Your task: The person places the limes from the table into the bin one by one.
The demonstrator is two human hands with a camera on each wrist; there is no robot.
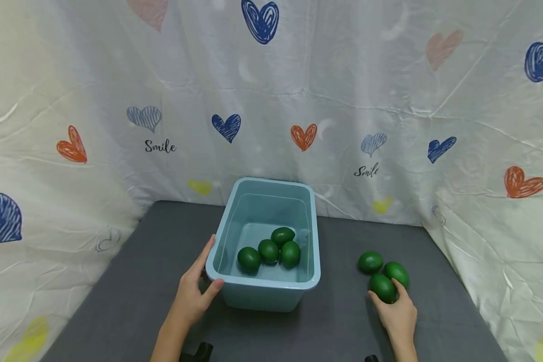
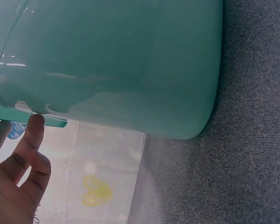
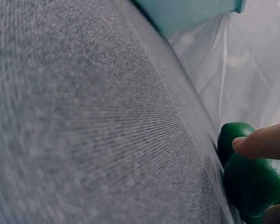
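Note:
A light blue plastic bin (image 1: 271, 296) stands in the middle of the table, with several glossy green lime-like fruits (image 1: 269, 251) lying on its floor. At its near left corner, my left hand (image 1: 193, 296) holds the rim, thumb at the front and fingers along the left side. The left wrist view shows fingertips (image 2: 36, 122) right under the rim. To the right of the bin, three more of these fruits sit close together on the table. My right hand (image 1: 399, 312) grips the nearest green fruit (image 1: 382, 287) between thumb and fingers. The other two, the left one (image 1: 370, 262) and right one (image 1: 396, 274), lie just behind it.
Dark grey cloth covers the table (image 1: 163, 251). A pale curtain (image 1: 271, 90) printed with hearts hangs behind the table and down both sides. Small black objects (image 1: 202, 351) show at the bottom edge, near each forearm.

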